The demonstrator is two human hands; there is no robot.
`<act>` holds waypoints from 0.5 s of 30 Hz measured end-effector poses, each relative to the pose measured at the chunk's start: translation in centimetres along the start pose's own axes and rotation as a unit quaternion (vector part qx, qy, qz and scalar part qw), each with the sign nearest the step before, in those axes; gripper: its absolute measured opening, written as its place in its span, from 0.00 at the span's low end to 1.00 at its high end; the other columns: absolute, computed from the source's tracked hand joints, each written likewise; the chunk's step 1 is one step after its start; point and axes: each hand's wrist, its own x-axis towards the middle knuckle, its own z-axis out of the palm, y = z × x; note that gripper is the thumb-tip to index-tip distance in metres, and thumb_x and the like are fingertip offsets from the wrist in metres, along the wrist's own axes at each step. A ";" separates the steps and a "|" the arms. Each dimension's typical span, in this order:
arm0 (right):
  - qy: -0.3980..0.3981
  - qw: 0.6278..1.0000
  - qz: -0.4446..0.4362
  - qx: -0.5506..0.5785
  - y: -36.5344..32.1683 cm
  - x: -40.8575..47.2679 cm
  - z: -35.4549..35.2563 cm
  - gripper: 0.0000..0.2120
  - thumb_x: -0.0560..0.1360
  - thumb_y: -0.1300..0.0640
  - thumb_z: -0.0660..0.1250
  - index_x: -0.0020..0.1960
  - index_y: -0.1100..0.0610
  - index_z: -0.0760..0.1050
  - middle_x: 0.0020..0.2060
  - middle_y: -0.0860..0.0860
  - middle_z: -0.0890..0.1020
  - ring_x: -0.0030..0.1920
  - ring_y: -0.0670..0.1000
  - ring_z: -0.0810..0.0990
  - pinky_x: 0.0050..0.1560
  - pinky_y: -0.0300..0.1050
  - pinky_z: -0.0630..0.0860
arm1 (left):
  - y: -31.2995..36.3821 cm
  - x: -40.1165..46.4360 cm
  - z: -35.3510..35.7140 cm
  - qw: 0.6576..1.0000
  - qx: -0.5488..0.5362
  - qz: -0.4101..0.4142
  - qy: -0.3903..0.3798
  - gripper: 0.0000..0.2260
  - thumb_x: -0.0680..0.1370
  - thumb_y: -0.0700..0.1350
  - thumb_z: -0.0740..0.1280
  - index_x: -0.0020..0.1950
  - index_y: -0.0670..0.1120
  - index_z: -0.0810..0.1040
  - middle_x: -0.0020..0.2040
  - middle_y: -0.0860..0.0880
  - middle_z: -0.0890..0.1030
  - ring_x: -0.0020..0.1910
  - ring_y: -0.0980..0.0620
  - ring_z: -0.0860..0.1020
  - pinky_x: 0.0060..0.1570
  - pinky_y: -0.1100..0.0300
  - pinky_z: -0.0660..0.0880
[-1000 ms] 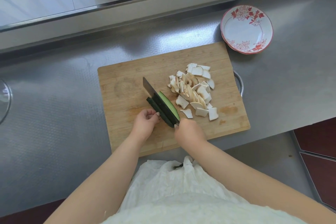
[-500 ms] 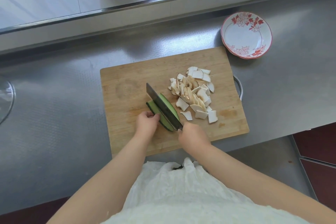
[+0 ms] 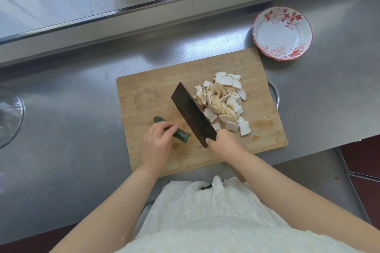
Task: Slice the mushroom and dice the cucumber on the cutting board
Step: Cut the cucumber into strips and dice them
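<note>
Far left edge, a glass lid (image 3: 9, 117) sits on the steel counter (image 3: 67, 109), not part of the job. On the wooden cutting board (image 3: 148, 92), left half, the left hand (image 3: 157, 146) has its grip curled over a dark green cucumber piece (image 3: 176, 132): fingers wrapped across the middle, stem end poking out upper left, cut end showing lower right. It looks like a lengthwise piece, but can't tell how much of the whole cuke it is, and no other cucumber shows on the board. No dice anywhere, so that part is barely begun, by my read. Next over, the cleaver (image 3: 193, 114) is tilted w/ its flat side up, lying between cucumber and mushroom pile, apart from the cucumber. Right hand (image 3: 225, 142) has its grip closed tight round the handle at the blade's heel, thumb on the blade. Right half of board: sliced mushroom (image 3: 223, 102), a heap of pale slices fanned and overlapping, a few loose ones at the near edge. No whole mushroom left in view, so slicing seems done. Off the board's far right corner, an empty red-flowered plate (image 3: 282, 34). Left to do, approx: strip and cross-cut the cucumber.
</note>
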 end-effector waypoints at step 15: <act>0.036 0.992 -0.082 -0.092 1.0 -2.2 1.1 0.08 0.81 0.51 0.57 0.48 0.52 0.72 0.31 0.46 0.72 0.34 0.50 0.71 0.28 0.41 0.64 | -0.5 -2.0 2.6 0.988 -0.066 -0.124 -0.070 0.19 0.71 0.45 0.75 0.59 0.42 0.78 0.61 0.44 0.75 0.60 0.46 0.72 0.55 0.55 0.71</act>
